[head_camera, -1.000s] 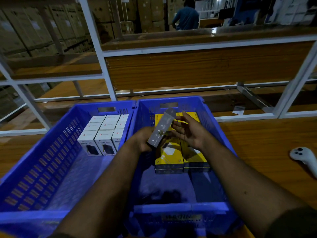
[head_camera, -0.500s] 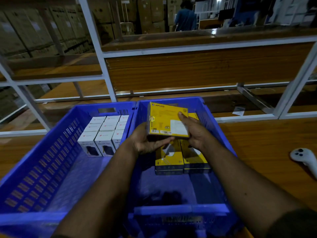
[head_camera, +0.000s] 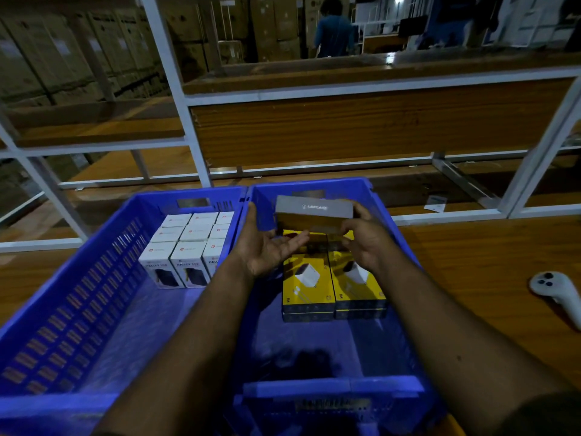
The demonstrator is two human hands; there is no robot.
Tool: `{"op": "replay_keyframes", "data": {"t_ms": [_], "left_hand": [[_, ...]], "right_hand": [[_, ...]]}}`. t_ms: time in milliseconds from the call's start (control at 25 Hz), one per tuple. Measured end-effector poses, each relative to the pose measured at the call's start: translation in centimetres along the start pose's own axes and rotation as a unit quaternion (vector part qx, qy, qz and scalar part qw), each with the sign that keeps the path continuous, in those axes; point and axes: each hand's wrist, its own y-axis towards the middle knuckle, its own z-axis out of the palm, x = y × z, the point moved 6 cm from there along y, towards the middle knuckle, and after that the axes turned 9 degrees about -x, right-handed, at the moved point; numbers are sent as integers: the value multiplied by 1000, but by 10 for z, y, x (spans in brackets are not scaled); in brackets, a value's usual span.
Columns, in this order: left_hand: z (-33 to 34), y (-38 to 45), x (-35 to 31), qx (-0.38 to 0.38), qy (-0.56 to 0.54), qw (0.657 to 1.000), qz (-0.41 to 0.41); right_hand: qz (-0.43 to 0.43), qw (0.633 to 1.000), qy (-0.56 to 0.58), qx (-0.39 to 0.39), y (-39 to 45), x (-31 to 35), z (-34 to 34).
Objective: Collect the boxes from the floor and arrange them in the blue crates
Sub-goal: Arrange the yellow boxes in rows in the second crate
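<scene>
Two blue crates stand side by side on a wooden surface. The left crate holds several white boxes packed at its far end. The right crate holds two yellow charger boxes lying flat side by side. Above them, at the crate's far end, I hold a flat yellow box with its grey edge facing me. My right hand grips its right end. My left hand lies palm up under its left end with fingers spread, thumb against the side.
A white handheld controller lies on the wood at right. White metal shelf frames with wooden boards rise behind the crates. A person in a blue shirt stands far back among stacked cartons.
The yellow box has been turned from face-up to edge-on and carried farther back over the right crate. My left hand has opened beneath it.
</scene>
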Motion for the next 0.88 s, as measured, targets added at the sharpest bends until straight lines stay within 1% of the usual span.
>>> {"op": "replay_keyframes", "data": {"t_ms": [40, 120, 200, 400, 520, 640, 720, 800, 880], "left_hand": [[2, 0, -2, 7, 4, 1000, 12], [2, -1, -4, -3, 28, 999, 40], [0, -1, -4, -24, 33, 998, 39], [-6, 2, -8, -61, 101, 991, 57], [-6, 3, -5, -76, 178, 978, 71], [-10, 10, -4, -81, 212, 971, 73], [-13, 12, -6, -86, 228, 966, 87], [-12, 11, -8, -90, 271, 951, 118], [-7, 8, -4, -67, 328, 933, 133]], "right_hand": [[-9, 1000, -12, 20, -1, 0, 2], [-28, 997, -35, 61, -4, -1, 9], [-29, 996, -23, 81, -4, -2, 11], [54, 995, 56, 64, 3, -12, 8], [58, 996, 30, 66, 4, -18, 10], [52, 998, 24, 33, 6, -17, 5], [47, 998, 46, -2, 11, -15, -2], [36, 996, 77, -31, 15, -12, -8], [26, 993, 89, -67, 19, -10, -16]]}}
